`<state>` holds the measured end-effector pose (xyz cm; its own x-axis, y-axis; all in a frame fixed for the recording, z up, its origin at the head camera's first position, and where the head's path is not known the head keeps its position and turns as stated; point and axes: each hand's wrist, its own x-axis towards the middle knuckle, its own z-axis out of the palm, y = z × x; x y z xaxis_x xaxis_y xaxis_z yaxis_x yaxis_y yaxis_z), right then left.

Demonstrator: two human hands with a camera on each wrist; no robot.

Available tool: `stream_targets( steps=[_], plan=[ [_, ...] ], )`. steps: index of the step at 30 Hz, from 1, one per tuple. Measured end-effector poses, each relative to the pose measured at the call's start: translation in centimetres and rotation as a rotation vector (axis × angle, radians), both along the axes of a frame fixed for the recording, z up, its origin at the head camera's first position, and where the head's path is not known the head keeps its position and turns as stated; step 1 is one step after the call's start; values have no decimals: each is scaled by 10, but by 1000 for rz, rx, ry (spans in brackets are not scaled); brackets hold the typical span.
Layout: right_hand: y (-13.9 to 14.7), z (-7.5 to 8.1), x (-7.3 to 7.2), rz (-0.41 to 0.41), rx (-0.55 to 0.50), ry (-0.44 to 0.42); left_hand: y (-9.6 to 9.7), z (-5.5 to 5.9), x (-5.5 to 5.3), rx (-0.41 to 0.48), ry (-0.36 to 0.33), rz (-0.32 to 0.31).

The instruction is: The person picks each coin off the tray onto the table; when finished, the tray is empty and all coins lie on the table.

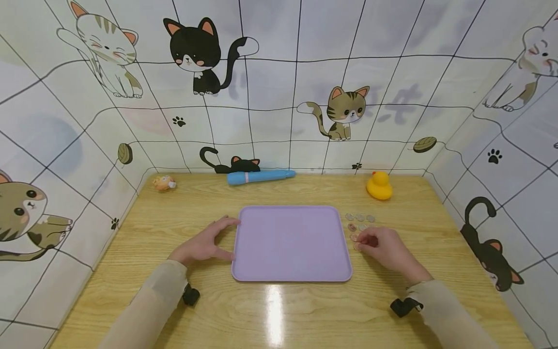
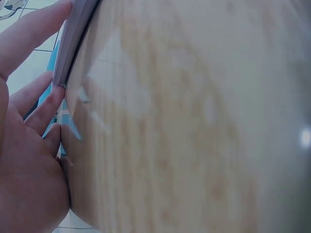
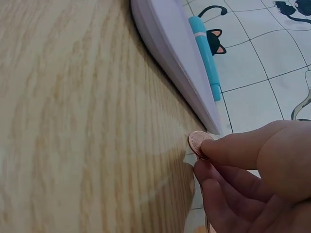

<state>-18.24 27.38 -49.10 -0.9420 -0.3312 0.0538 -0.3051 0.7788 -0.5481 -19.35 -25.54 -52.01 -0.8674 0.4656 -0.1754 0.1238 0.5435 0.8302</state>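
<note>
A lilac tray [image 1: 292,242] lies flat on the wooden table. My left hand [image 1: 204,245] is at its left side, fingers spread, with fingertips touching the rim; the left wrist view shows the fingers [image 2: 46,104] against the tray's edge [image 2: 73,43]. Just off the tray's right side, my right hand [image 1: 387,248] pinches a copper coin [image 3: 198,143] between thumb and fingers, low over the table. Several more coins lie in short rows beyond that hand, among them a silver coin [image 1: 359,217] and a copper coin [image 1: 351,227]. The hand may hide others.
Along the back of the table lie a small orange toy [image 1: 164,182], a blue pen-shaped object [image 1: 260,177] and a yellow rubber duck [image 1: 379,185]. Walls covered in cat-printed sheeting [image 1: 279,87] enclose the table at the back and both sides.
</note>
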Motion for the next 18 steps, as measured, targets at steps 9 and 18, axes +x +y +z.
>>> stream_targets(
  steps=[9, 18],
  plan=[
    [-4, -2, 2, -3, 19, -22, 0, 0, 1, 6, -10, 5],
    [-3, -4, 2, 1, 22, -7, 2, 4, 1, -6, -11, 6]
  ],
)
